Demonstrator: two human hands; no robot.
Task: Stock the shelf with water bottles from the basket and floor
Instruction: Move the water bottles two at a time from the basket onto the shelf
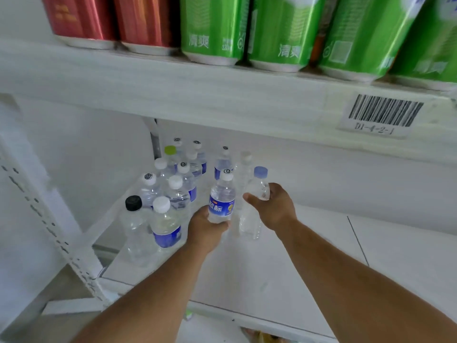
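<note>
While both arms reach in under the upper shelf board (222, 95), the left hand (205, 229) has its fingers wrapped round the lower body of a blue-labelled water bottle (221, 198) with a white printed cap, held upright just above or on the lower shelf (309, 256); whether its base touches the board is hidden by the hand. Just beside it, the right hand (274, 206) clamps a clear, label-free bottle (257, 194) with a pale blue cap, thumb on the near side and fingers curled behind the shoulder, the bottle leaning slightly to the right. Directly behind these two stands another clear bottle with a white cap (244, 164), close enough to block any push straight back. To the left, a crowd of standing bottles (178, 184) fills the shelf's corner: mostly white caps, some with blue labels, one black cap (133, 203) at the front and one lime-green cap (170, 150) at the back. Right of the hands the white shelf surface lies bare. Overhead, red cans (113, 21) and green cans (284, 30) line the upper shelf, whose front edge carries a barcode tag (383, 112)
</note>
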